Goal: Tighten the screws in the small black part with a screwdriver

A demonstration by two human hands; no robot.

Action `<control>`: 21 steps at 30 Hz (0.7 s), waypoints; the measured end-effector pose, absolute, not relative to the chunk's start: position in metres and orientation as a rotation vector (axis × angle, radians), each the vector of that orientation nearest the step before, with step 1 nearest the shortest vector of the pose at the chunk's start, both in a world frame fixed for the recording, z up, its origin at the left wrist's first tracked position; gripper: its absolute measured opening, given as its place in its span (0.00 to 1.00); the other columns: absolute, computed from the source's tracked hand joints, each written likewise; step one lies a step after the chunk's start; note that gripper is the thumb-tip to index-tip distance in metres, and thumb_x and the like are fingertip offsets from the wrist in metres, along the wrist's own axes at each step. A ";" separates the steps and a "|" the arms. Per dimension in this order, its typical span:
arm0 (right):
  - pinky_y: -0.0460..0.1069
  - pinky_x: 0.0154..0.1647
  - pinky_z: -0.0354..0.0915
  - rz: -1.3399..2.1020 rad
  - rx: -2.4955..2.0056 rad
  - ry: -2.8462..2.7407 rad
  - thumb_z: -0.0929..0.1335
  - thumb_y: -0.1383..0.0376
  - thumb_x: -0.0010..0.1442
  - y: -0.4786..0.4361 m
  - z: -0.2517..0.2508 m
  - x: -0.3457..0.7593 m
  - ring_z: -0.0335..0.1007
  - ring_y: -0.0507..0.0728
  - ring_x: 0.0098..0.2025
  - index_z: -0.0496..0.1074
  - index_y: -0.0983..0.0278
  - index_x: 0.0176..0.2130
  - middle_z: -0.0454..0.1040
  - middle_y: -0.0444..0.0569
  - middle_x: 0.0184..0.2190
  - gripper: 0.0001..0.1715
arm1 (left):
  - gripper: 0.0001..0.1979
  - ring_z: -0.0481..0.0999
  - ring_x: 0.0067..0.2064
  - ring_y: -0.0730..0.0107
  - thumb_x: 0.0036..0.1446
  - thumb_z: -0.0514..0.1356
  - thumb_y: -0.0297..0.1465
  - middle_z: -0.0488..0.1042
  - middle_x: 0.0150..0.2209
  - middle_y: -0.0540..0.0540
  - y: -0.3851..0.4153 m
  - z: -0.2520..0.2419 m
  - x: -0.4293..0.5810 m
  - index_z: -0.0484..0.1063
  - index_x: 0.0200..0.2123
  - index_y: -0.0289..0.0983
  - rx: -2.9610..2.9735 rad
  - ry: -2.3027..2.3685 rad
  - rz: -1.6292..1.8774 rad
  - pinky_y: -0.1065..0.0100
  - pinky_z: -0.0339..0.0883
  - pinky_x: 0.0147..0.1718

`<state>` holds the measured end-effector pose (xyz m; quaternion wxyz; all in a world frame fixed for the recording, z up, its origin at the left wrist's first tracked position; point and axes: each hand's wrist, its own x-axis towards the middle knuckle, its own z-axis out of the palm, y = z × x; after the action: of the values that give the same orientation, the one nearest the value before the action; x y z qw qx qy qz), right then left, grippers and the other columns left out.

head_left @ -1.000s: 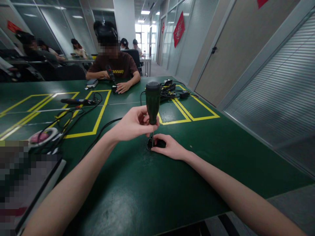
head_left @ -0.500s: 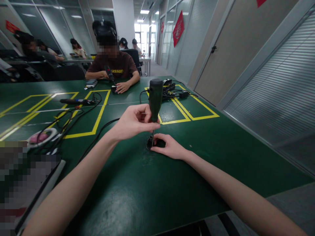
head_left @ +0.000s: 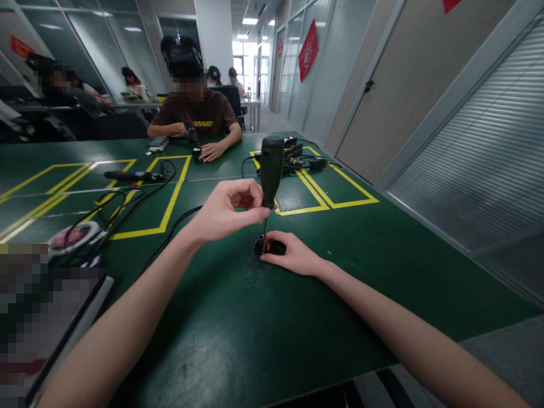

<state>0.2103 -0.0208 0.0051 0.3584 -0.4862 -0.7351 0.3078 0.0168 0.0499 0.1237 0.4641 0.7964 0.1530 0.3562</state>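
Note:
My left hand (head_left: 233, 209) is closed around the lower end of the dark handle of a screwdriver (head_left: 272, 170), thumb and fingers pinching it. The screwdriver stands nearly upright with its handle leaning slightly right. Its thin shaft runs down to a small dark round part (head_left: 258, 248) on the green table (head_left: 238, 323). Fingers of my right hand (head_left: 293, 253) are closed on that part from the right and press it against the tabletop. The tip of the shaft meets the part close to my right fingertips; the exact contact is too small to make out.
Across the table a person (head_left: 195, 113) works with a dark power tool (head_left: 190, 127). A corded tool (head_left: 134, 175) and a white tape roll (head_left: 74, 237) lie left. Tangled black cables (head_left: 293, 158) lie beyond my hands. Yellow tape outlines (head_left: 327, 201) mark the table.
The screwdriver handle has tilted a little to the right, and my left thumb and fingers have shifted slightly on it. My right hand stays where it was.

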 end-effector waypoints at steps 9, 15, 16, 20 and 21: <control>0.53 0.46 0.70 0.800 -1.250 -1.897 0.74 0.63 0.59 -0.021 0.006 0.210 0.75 0.58 0.41 0.76 0.64 0.44 0.80 0.49 0.40 0.12 | 0.20 0.73 0.28 0.75 0.47 0.76 0.37 0.75 0.31 0.50 0.047 0.128 0.017 0.69 0.35 0.37 2.006 0.428 0.988 0.72 0.71 0.30; 0.54 0.47 0.70 0.808 -1.245 -1.887 0.74 0.63 0.59 -0.021 0.007 0.210 0.75 0.58 0.41 0.76 0.64 0.44 0.80 0.49 0.40 0.13 | 0.21 0.73 0.29 0.74 0.49 0.75 0.39 0.78 0.35 0.47 0.042 0.128 0.019 0.75 0.41 0.34 2.075 0.450 0.967 0.71 0.71 0.30; 0.54 0.47 0.70 0.809 -1.243 -1.886 0.74 0.63 0.59 -0.021 0.007 0.210 0.75 0.58 0.41 0.76 0.64 0.44 0.80 0.49 0.40 0.13 | 0.19 0.73 0.29 0.73 0.50 0.75 0.39 0.78 0.35 0.46 0.042 0.128 0.019 0.77 0.40 0.34 2.093 0.451 0.953 0.71 0.70 0.30; 0.54 0.46 0.70 0.810 -1.238 -1.883 0.74 0.63 0.59 -0.021 0.007 0.210 0.75 0.58 0.40 0.76 0.64 0.44 0.80 0.49 0.39 0.12 | 0.16 0.72 0.29 0.72 0.52 0.73 0.39 0.79 0.33 0.46 0.043 0.127 0.019 0.78 0.35 0.34 2.134 0.462 0.938 0.71 0.69 0.28; 0.54 0.46 0.69 0.809 -1.237 -1.881 0.74 0.63 0.59 -0.021 0.007 0.210 0.75 0.58 0.40 0.77 0.64 0.43 0.80 0.49 0.39 0.12 | 0.16 0.72 0.29 0.73 0.52 0.73 0.39 0.78 0.32 0.46 0.043 0.126 0.018 0.77 0.34 0.34 2.136 0.467 0.944 0.71 0.69 0.28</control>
<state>0.2096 -0.0209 0.0065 0.3658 -0.4812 -0.7318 0.3149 0.0184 0.0434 0.1265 0.3708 0.8330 0.1820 0.3681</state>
